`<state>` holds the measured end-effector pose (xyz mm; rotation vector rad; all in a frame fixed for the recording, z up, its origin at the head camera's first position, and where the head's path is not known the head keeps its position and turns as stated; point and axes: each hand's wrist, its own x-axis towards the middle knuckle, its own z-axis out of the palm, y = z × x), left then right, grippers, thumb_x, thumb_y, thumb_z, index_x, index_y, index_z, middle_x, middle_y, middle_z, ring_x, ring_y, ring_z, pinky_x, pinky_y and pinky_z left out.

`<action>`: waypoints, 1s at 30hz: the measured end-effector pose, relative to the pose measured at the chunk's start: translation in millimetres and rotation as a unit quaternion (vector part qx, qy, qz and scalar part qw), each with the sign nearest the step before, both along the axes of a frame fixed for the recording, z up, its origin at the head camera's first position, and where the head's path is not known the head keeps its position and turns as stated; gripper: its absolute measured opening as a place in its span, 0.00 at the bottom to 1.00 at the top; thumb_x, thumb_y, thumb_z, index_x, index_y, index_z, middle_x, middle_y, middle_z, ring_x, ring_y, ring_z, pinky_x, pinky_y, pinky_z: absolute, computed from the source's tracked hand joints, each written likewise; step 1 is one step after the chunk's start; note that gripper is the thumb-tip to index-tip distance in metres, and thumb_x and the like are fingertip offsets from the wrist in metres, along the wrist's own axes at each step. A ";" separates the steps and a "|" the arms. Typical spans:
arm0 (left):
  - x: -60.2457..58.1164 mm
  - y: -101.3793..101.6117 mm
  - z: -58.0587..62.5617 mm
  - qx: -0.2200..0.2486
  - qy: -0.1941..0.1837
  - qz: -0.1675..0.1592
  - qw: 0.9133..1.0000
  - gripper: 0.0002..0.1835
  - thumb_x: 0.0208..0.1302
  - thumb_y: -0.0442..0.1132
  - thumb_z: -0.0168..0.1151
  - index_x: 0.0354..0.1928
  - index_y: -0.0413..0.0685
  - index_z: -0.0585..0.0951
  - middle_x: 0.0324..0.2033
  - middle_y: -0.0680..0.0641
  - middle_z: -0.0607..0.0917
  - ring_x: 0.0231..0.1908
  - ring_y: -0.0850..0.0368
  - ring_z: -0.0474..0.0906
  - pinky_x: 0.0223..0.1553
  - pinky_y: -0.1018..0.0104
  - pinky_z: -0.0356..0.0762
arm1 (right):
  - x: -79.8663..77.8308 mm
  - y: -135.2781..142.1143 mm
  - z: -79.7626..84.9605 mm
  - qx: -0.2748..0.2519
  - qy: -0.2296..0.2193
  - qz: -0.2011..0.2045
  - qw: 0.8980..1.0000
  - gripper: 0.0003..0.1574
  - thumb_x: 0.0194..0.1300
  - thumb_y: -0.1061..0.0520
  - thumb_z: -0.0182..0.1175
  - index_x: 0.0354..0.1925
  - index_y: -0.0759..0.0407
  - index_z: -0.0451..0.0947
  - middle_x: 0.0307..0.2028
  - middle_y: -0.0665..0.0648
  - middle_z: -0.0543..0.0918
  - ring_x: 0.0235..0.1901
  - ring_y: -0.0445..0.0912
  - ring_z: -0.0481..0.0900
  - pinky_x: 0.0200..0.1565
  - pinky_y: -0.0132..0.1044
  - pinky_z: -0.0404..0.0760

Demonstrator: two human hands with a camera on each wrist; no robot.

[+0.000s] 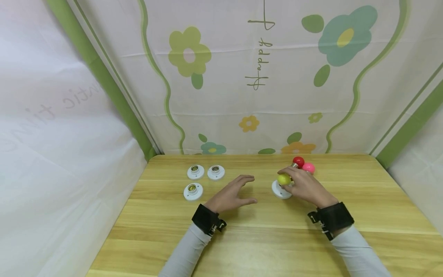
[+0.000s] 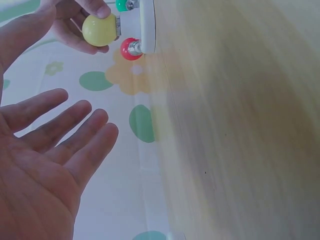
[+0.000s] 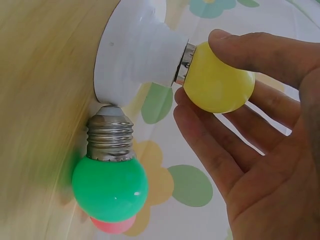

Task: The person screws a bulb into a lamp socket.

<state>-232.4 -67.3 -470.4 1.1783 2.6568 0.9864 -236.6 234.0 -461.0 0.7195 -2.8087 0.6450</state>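
Observation:
My right hand (image 1: 309, 187) grips a yellow light bulb (image 3: 217, 80) between thumb and fingers. The bulb's metal base sits partly inside a white round lamp holder (image 3: 137, 55) standing on the wooden table, with a strip of metal showing above the rim. My left hand (image 1: 230, 197) hovers to the left of this holder, fingers spread and palm bare in the left wrist view. Right by the holder lies a green bulb (image 3: 111, 187) with its screw base against it; my right hand hides it in the head view.
A red bulb (image 1: 298, 161) and a pink bulb (image 1: 308, 168) lie behind my right hand. Three more white lamp holders, one nearest the front (image 1: 193, 191), stand at the table's left. A flowered fabric wall (image 1: 221, 96) rises along the back edge.

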 end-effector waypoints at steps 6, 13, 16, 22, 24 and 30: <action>1.2 -0.4 0.4 -0.001 0.004 0.000 1.000 0.38 0.62 0.60 0.61 0.71 0.57 0.62 0.69 0.54 0.63 0.67 0.60 0.58 0.64 0.57 0.66 | 0.1 -0.3 -0.9 0.006 -0.002 -0.003 1.000 0.31 0.53 0.53 0.71 0.55 0.58 0.77 0.53 0.59 0.80 0.52 0.54 0.77 0.50 0.56 0.79; 0.9 -2.4 0.3 -0.008 0.017 0.004 1.000 0.38 0.62 0.62 0.59 0.70 0.56 0.63 0.67 0.55 0.65 0.66 0.60 0.60 0.64 0.59 0.66 | 0.2 0.9 0.0 0.015 -0.011 -0.001 1.000 0.34 0.54 0.53 0.71 0.59 0.58 0.75 0.56 0.60 0.78 0.55 0.55 0.75 0.51 0.56 0.78; -0.5 -4.5 -0.4 -0.004 0.040 0.014 0.999 0.34 0.63 0.60 0.60 0.68 0.55 0.67 0.64 0.55 0.70 0.63 0.61 0.65 0.62 0.61 0.69 | 1.1 2.6 2.7 0.017 -0.023 0.001 1.000 0.37 0.54 0.53 0.70 0.61 0.57 0.73 0.58 0.60 0.76 0.57 0.55 0.72 0.52 0.57 0.77; -4.6 -12.8 -2.1 0.024 0.091 0.031 0.995 0.24 0.65 0.53 0.61 0.61 0.57 0.74 0.58 0.57 0.77 0.58 0.64 0.69 0.58 0.63 0.73 | 7.5 11.7 11.9 0.007 -0.040 -0.002 0.999 0.37 0.55 0.58 0.66 0.64 0.56 0.70 0.61 0.60 0.73 0.57 0.55 0.71 0.51 0.60 0.76; -6.5 -18.0 -3.2 0.034 0.107 0.036 0.993 0.23 0.65 0.53 0.61 0.60 0.57 0.75 0.57 0.57 0.77 0.58 0.64 0.69 0.58 0.62 0.73 | 9.4 16.1 13.4 0.010 -0.039 -0.003 0.999 0.37 0.56 0.59 0.64 0.65 0.55 0.69 0.62 0.61 0.72 0.58 0.57 0.70 0.51 0.62 0.75; -10.9 -40.6 -5.2 0.064 0.114 0.054 0.990 0.21 0.65 0.51 0.61 0.59 0.59 0.76 0.55 0.57 0.78 0.57 0.62 0.69 0.57 0.59 0.73 | 12.7 29.0 10.8 0.015 -0.033 -0.005 0.999 0.38 0.55 0.63 0.62 0.65 0.55 0.69 0.64 0.63 0.70 0.64 0.61 0.63 0.54 0.66 0.71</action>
